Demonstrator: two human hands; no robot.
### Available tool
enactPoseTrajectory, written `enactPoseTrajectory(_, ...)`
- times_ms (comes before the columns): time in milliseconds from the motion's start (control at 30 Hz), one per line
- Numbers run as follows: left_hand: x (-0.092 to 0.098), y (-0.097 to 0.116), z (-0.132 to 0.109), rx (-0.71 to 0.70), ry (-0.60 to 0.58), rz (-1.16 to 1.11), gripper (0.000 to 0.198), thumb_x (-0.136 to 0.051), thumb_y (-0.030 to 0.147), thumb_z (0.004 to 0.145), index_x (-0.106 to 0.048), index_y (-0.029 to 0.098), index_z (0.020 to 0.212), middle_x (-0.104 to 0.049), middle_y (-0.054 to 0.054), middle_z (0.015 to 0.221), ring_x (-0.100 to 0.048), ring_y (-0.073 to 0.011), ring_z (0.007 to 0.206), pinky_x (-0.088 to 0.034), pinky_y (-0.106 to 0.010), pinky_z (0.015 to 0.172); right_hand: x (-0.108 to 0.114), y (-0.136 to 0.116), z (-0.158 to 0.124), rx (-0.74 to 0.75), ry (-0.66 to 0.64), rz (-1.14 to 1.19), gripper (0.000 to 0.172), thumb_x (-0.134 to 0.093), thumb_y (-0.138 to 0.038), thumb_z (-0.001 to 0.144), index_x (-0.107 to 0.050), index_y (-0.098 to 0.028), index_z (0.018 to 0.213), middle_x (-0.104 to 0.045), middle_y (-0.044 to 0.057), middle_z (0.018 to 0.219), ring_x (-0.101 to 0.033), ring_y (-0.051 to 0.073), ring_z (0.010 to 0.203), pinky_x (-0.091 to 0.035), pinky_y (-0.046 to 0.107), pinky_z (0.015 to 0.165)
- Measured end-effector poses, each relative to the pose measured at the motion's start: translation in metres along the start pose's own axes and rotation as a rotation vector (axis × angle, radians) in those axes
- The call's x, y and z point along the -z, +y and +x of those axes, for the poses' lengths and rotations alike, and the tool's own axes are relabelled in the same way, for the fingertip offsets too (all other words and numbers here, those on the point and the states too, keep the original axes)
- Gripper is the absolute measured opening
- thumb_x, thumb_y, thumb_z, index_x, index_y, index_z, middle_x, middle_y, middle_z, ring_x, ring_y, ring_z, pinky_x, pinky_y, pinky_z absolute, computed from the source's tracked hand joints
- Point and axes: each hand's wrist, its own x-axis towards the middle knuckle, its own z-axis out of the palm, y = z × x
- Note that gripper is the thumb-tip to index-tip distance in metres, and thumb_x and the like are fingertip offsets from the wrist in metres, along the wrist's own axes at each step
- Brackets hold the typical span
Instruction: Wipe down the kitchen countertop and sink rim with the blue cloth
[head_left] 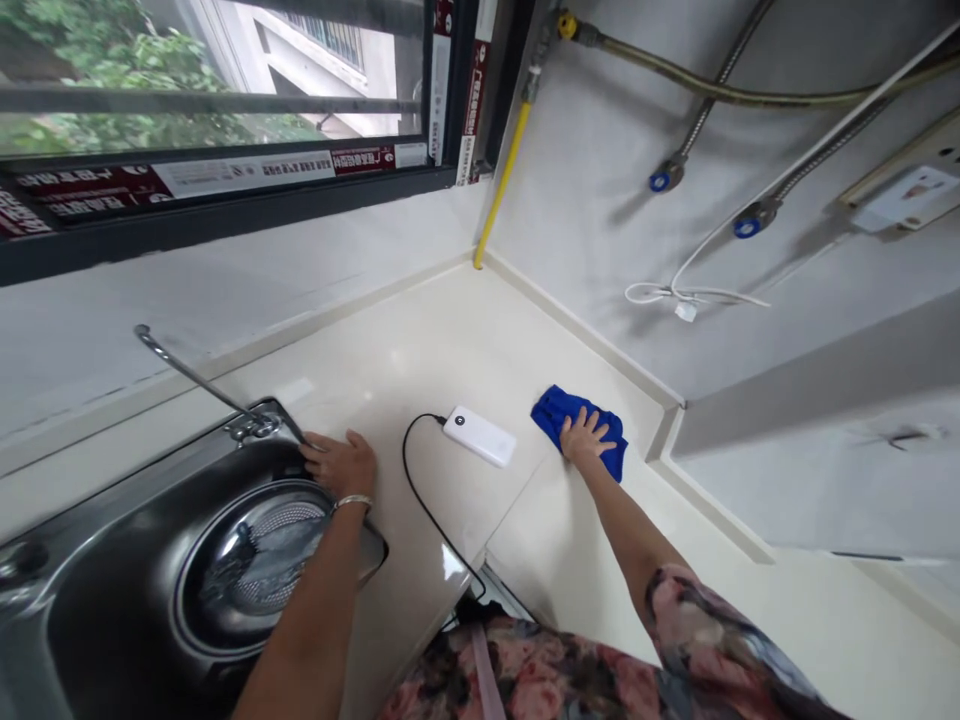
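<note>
My right hand point(586, 437) lies flat with spread fingers on a crumpled blue cloth point(553, 408), pressing it against the pale countertop point(450, 330). At the back right corner of the metal sink point(135, 520), my left hand point(343, 465) rests on the edge, fingers extended towards the base of the faucet point(196, 378). Between my hands a white power bank point(480, 437) lies on the counter, and a black cable point(424, 505) runs from it towards my body.
A round metal basin with perforations point(255, 560) sits in the sink. A yellow pipe point(502, 185) enters the counter's back corner. Hoses, blue-marked valves point(660, 180) and a tied white cable point(667, 292) hang on the right wall. A dark-framed window point(285, 190) is at the left.
</note>
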Motion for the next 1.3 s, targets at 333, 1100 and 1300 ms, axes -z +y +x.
enactPoseTrajectory(333,-0.002,-0.004,0.000,-0.034,0.020,0.040,0.086,-0.050,0.038,0.099,-0.022,-0.009,0.164,-0.036,-0.037,0.161,-0.051,-0.0498,0.138,-0.049,-0.066,0.113,0.019,-0.151,0.028,0.128,0.000,0.011,0.067,-0.025,-0.040,0.111,-0.021,-0.016,0.173,-0.012,0.027,0.179,-0.016,0.055,0.162,-0.010,0.101,0.105)
enactPoseTrajectory(1100,-0.008,-0.020,0.004,-0.102,0.024,0.103,0.085,-0.048,0.039,0.102,-0.019,-0.009,0.165,-0.037,-0.039,0.160,-0.045,-0.0475,0.148,-0.046,-0.063,0.118,-0.011,-0.379,-0.141,1.532,-0.187,-0.106,0.068,-0.041,-0.046,0.107,-0.031,-0.026,0.172,-0.015,0.006,0.183,-0.006,0.043,0.168,-0.004,0.079,0.130)
enactPoseTrajectory(1300,-0.005,-0.020,0.005,-0.100,-0.005,0.113,0.087,-0.046,0.042,0.102,-0.018,-0.012,0.164,-0.036,-0.040,0.159,-0.046,-0.0492,0.147,-0.045,-0.062,0.119,0.002,-0.352,-0.077,1.383,-0.131,-0.026,0.068,-0.041,-0.057,0.110,-0.031,-0.030,0.171,-0.019,0.003,0.182,-0.009,0.033,0.169,-0.002,0.067,0.135)
